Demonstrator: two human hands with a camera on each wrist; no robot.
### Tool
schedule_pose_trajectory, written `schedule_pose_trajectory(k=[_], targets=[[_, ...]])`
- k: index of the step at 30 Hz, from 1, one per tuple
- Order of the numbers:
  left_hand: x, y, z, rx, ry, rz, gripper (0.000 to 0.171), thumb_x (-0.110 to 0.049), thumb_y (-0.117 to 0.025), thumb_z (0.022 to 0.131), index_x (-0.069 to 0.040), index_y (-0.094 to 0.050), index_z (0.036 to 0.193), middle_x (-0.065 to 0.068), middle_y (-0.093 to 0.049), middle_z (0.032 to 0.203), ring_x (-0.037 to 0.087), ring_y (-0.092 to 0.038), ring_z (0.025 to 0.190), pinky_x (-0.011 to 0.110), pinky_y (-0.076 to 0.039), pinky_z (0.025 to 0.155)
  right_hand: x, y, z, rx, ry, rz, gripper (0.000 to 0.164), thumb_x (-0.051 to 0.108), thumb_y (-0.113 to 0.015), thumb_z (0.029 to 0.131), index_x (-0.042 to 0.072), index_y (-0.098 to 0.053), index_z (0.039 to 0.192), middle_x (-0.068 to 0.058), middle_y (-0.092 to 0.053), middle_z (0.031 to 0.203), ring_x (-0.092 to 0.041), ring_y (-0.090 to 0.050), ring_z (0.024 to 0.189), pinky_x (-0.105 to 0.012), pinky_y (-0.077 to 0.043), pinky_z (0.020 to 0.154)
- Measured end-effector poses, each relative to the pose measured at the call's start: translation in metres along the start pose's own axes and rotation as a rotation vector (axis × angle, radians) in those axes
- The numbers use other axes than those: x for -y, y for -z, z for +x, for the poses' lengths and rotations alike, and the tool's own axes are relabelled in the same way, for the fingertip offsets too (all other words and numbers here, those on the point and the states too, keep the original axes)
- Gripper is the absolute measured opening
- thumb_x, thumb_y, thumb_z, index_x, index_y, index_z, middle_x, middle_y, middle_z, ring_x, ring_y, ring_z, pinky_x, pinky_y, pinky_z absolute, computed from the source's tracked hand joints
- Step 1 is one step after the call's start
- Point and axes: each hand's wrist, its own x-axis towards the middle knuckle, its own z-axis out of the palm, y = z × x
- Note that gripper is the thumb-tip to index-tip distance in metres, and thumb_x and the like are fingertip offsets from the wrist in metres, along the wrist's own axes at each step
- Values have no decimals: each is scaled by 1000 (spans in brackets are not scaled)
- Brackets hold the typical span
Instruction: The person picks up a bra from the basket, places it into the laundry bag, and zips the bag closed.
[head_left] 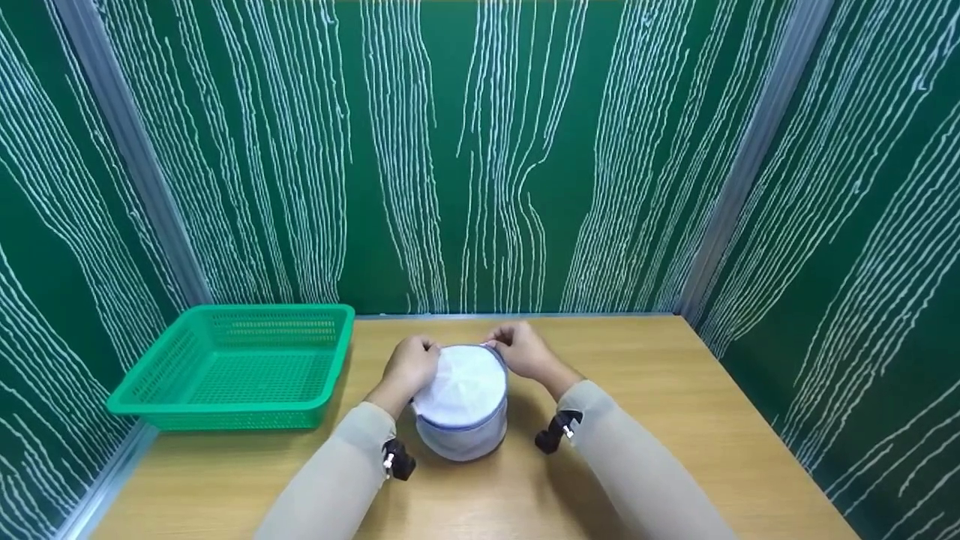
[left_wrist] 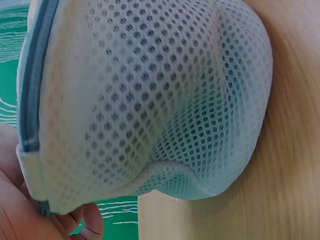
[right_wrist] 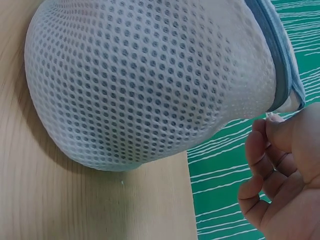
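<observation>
A white cylindrical mesh laundry bag (head_left: 461, 401) with a blue-grey zipper band round its top stands on the table between both hands. My left hand (head_left: 412, 364) grips the far left of its rim; in the left wrist view, a pale fabric tab (left_wrist: 31, 172) at the zipper's end lies against that hand. With thumb and index finger, my right hand (head_left: 523, 349) pinches a small white bit at the far right of the rim, close to the zipper band (right_wrist: 280, 65). The mesh side bulges, and the lid (head_left: 461, 382) lies over the top.
A green plastic basket (head_left: 225, 420) with perforated sides sits at the left back of the wooden table (head_left: 637, 390). Green panels (head_left: 525, 150) with white wavy lines rise behind and at both sides. Each wrist carries a small black camera mount (head_left: 551, 435).
</observation>
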Motion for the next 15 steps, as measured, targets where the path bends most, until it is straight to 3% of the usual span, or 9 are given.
schedule_pose_trajectory(k=[3,6,7,11,15], targets=[[7,-2,4,-12,-12,22,33,-30,-58,117,-16,-72,92,7,-73,103,25,-66,97,45,-56,90,-2,0,0,-1,-5,-6,13,1,-72,108,4,-82,100,-8,-82,98,-13,-67,87,-27,-58,80],[3,1,-3,-31,12,12,32,-30,-58,117,-15,-76,96,7,-75,108,25,-67,102,46,-58,96,-3,0,-1,-5,-28,1,13,2,-72,109,5,-82,101,-7,-81,99,-14,-67,89,-27,-58,80],[-15,7,-18,-33,65,17,28,-25,-58,116,-12,-77,101,10,-75,112,28,-68,105,48,-58,98,-4,0,-1,-6,-40,7,13,2,-72,109,5,-82,101,-7,-81,99,-14,-67,90,-27,-58,79],[-20,9,-30,-50,106,5,30,-26,-54,119,-10,-76,109,9,-72,112,26,-65,103,42,-58,92,-7,0,-3,-11,-89,24,12,3,-72,109,7,-81,102,-7,-79,100,-16,-67,91,-27,-58,78],[-21,8,-31,-61,128,9,28,-28,-54,119,-12,-75,107,7,-69,110,23,-63,101,38,-58,88,-9,0,-3,-10,-93,20,12,3,-72,110,7,-82,103,-8,-80,102,-18,-68,94,-31,-60,83]])
